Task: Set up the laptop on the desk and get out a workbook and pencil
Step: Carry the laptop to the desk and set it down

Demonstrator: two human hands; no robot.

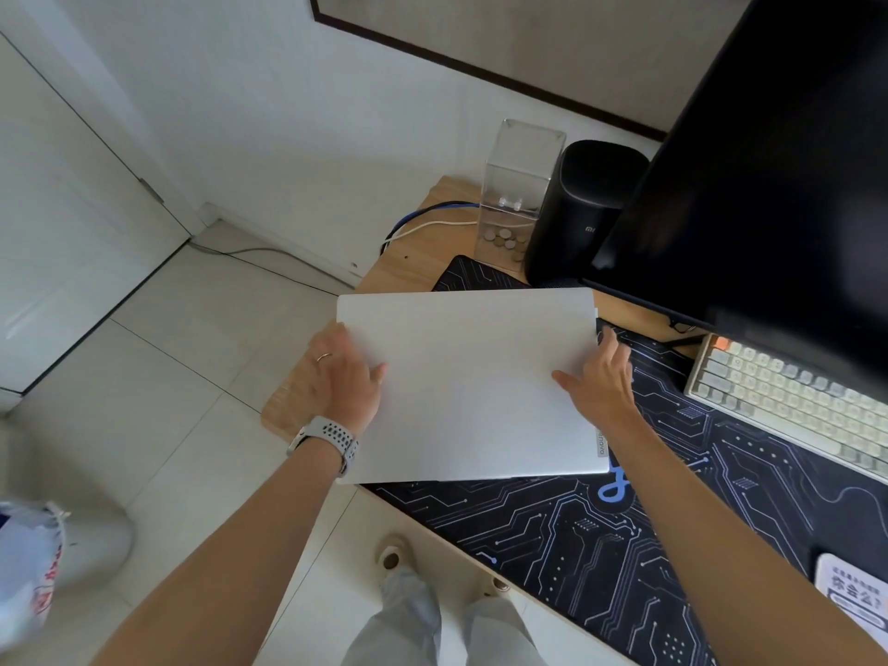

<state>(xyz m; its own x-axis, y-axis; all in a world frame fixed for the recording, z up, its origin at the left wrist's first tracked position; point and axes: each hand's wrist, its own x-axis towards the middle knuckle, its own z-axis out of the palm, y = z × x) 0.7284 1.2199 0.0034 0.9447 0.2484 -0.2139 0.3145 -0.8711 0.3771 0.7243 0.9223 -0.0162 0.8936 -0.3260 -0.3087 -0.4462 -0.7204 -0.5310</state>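
Note:
A closed silver laptop lies flat at the left end of the wooden desk, partly on a black circuit-pattern desk mat. My left hand, with a ring and a grey watch on the wrist, grips the laptop's left edge. At the right edge, my right hand holds the lid, thumb on top and fingers curled round the side. No workbook or pencil is in view.
A clear box with coins, a black speaker and a large black monitor stand behind the laptop. A pale keyboard lies to the right. Cables trail off the desk's far left. A plastic bag sits on the tiled floor.

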